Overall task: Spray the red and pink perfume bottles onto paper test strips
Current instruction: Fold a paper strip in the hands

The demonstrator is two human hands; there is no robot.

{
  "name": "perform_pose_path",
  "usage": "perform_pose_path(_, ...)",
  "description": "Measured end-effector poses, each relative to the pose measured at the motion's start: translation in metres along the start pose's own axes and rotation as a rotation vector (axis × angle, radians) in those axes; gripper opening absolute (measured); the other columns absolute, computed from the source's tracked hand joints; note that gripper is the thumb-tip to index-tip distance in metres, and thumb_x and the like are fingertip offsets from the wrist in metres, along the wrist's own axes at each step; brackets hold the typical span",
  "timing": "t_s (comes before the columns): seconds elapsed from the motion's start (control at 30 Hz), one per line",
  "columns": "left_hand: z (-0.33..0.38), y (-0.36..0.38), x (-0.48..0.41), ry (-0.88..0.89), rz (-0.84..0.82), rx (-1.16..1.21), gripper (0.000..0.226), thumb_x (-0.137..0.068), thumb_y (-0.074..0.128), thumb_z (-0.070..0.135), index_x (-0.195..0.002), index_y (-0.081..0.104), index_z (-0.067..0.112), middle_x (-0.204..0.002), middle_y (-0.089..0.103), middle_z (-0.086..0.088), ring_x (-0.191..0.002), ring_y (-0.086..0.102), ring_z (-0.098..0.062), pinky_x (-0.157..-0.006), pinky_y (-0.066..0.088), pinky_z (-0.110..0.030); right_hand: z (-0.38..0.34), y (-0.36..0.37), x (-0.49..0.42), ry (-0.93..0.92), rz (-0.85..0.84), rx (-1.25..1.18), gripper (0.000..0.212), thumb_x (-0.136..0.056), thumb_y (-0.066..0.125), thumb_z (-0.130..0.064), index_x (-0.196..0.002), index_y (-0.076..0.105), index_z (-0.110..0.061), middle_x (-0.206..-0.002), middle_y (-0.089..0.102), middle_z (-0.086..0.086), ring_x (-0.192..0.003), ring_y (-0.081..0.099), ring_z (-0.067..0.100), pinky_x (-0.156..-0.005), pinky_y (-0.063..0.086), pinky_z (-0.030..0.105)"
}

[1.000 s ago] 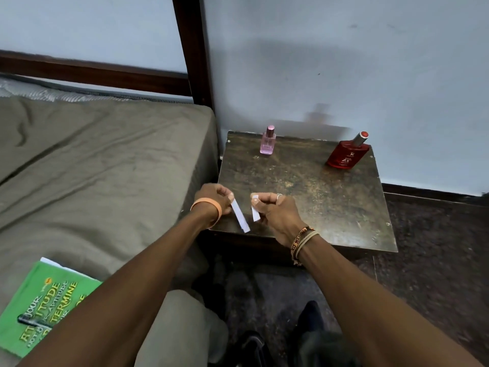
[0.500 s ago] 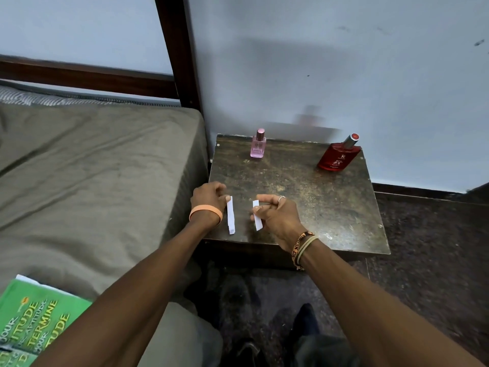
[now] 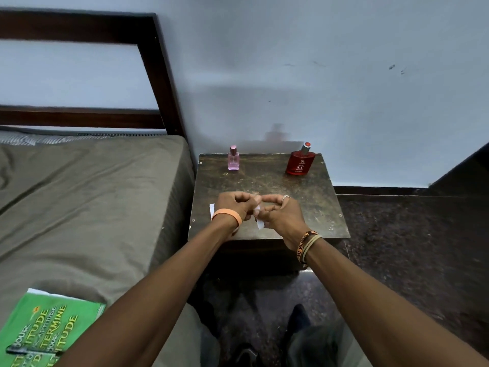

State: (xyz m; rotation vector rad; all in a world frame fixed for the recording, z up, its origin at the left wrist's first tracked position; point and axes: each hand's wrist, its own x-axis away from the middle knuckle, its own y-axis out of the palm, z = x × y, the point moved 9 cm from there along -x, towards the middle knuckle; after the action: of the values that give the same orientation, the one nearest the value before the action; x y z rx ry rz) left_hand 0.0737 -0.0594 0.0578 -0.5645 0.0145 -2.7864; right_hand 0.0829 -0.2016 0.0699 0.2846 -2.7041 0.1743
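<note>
1. The person's left hand (image 3: 235, 205) and right hand (image 3: 280, 211) meet over the front half of a small dark desk (image 3: 317, 207) that stands beside a bed (image 3: 92, 194).
2. The fingers of both hands are curled in narrow and come together on a white paper strip (image 3: 259, 223), whose lower end sticks out below the right hand.
3. A second white strip (image 3: 211, 209) shows at the left edge of the left wrist, just above an orange wristband (image 3: 227, 214); whether the left hand grips it or it lies on the desk cannot be told.
4. The pink perfume bottle (image 3: 233, 158) stands upright at the back left of the desk, near the wall.
5. The red perfume bottle (image 3: 300, 161) stands at the back right, well apart from the pink one, with neither hand on it.
6. A green book (image 3: 42, 329) lies on the bed at the lower left.
7. The right wrist wears braided bands (image 3: 307, 246), and a ring (image 3: 285, 197) sits on one finger.
</note>
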Motion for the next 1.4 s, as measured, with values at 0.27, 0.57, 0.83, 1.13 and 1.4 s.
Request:
perform_pose_path(0.27,0.024,0.057,0.009,-0.006,-0.106,0.020,0.009,-0.079,0.074,0.006,-0.074,0.071,0.012,-0.069,0.071,-0.007,-0.050,0.063,-0.011,-0.051,0.053,-0.019,0.004,-0.060,0.025,0.050,0.049,-0.135,0.033,-0.078,0.075,0.007,-0.109,0.065,0.003,-0.085,0.072,0.017,-0.067,0.068,0.020,-0.068,0.058,0.031)
perform_pose_path(0.57,0.028,0.091,-0.009,0.138,-0.166,-0.287,0.012,-0.080,0.074,0.009,-0.072,0.068,0.014,-0.068,0.069,-0.008,-0.055,0.062,-0.013,-0.056,0.057,-0.026,0.024,-0.090,0.020,0.118,0.068,-0.160,0.029,-0.077,0.075,0.009,-0.103,0.066,-0.001,-0.088,0.071,0.015,-0.073,0.069,0.021,-0.069,0.059,0.031)
perform_pose_path(0.83,0.004,0.093,-0.037,0.101,-0.204,-0.267,0.011,-0.083,0.070,0.006,-0.075,0.068,0.012,-0.070,0.068,-0.010,-0.059,0.064,-0.016,-0.054,0.055,-0.022,0.057,-0.094,-0.004,0.225,0.168,-0.198,0.029,-0.076,0.077,0.006,-0.102,0.066,-0.002,-0.093,0.074,0.020,-0.074,0.072,0.022,-0.057,0.056,0.026)
perform_pose_path(1.13,-0.031,0.073,-0.082,0.156,-0.088,-0.448,0.006,-0.079,0.074,0.012,-0.075,0.070,0.011,-0.063,0.064,0.003,-0.053,0.055,-0.004,-0.054,0.047,-0.021,0.096,-0.066,-0.043,0.319,0.268,-0.156,0.021,-0.073,0.080,0.002,-0.086,0.067,-0.009,-0.078,0.074,0.010,-0.067,0.072,0.018,-0.057,0.055,0.027)
perform_pose_path(1.4,-0.046,0.079,-0.113,0.176,-0.032,-0.633,0.006,-0.077,0.076,0.021,-0.078,0.073,0.017,-0.069,0.066,0.004,-0.060,0.054,-0.007,-0.056,0.039,-0.018,0.107,-0.068,-0.073,0.330,0.322,0.025,0.015,-0.072,0.083,-0.005,-0.076,0.070,-0.011,-0.062,0.072,0.003,-0.050,0.066,0.011,-0.049,0.053,0.024)
